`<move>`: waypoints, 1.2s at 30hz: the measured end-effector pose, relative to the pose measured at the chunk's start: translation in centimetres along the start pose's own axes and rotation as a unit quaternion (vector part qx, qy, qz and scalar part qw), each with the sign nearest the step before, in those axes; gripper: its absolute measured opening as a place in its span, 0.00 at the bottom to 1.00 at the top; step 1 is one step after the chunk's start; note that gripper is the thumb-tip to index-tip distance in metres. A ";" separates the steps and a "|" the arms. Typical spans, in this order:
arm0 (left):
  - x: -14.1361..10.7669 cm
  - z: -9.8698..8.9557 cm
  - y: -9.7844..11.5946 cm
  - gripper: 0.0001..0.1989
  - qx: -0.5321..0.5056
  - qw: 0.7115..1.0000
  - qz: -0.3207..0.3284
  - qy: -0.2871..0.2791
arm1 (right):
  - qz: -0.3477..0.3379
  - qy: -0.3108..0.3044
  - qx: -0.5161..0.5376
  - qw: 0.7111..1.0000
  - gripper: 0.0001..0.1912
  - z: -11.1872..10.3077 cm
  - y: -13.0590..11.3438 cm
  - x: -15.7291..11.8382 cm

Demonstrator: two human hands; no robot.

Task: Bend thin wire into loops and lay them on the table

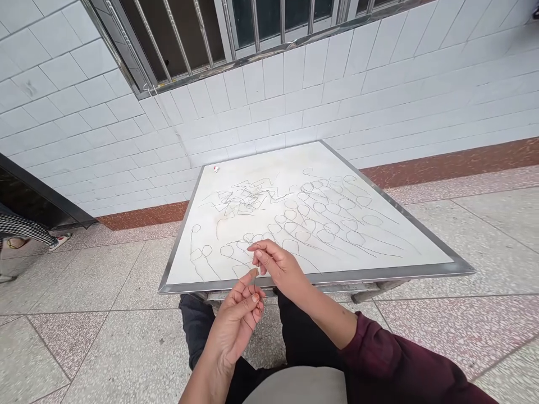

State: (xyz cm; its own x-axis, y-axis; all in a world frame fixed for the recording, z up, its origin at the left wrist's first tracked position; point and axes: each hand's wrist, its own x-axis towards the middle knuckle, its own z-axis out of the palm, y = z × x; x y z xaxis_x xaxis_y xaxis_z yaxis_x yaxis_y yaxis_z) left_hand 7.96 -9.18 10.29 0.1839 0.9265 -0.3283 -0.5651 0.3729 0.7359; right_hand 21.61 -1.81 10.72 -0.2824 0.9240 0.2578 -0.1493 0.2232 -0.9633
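Just off the front edge of a white table with a metal rim point(337, 274), my left hand point(241, 314) pinches a thin dark wire point(255, 285), palm turned up and fingers curled. My right hand point(273, 264) is close above it, thumb and fingertips closed at the upper end of the same wire. Many thin wires bent into loops with long tails point(328, 207) are spread over the table's middle and right. A tangled heap of bent wires point(246, 196) lies toward the back left.
A small white and red item point(216, 169) sits at the table's back left corner. Behind the table stands a white tiled wall point(269, 112) with a barred window point(252, 28). At the far left, a person's leg in checked trousers point(25, 227) shows.
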 end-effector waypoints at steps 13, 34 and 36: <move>0.3 -0.9 0.9 0.23 -0.016 0.977 0.175 0.118 | 0.077 -0.083 0.283 0.953 0.10 -1.6 0.7 0.2; -0.9 -0.3 1.8 0.27 0.155 0.956 0.240 0.064 | 0.180 -0.156 0.126 0.963 0.18 0.6 1.7 -0.4; -1.0 -0.2 1.6 0.25 0.180 0.947 0.255 0.083 | 0.203 -0.173 0.147 0.953 0.18 0.7 1.7 -0.6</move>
State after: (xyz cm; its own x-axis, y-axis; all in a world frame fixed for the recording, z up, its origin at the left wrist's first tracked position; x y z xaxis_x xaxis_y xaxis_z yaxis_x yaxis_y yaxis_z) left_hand 6.64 -9.53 11.69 -0.1842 0.9812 0.0567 -0.2307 -0.0993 0.9679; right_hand 20.90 -2.17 8.94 -0.6605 0.7472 -0.0729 -0.2061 -0.2738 -0.9394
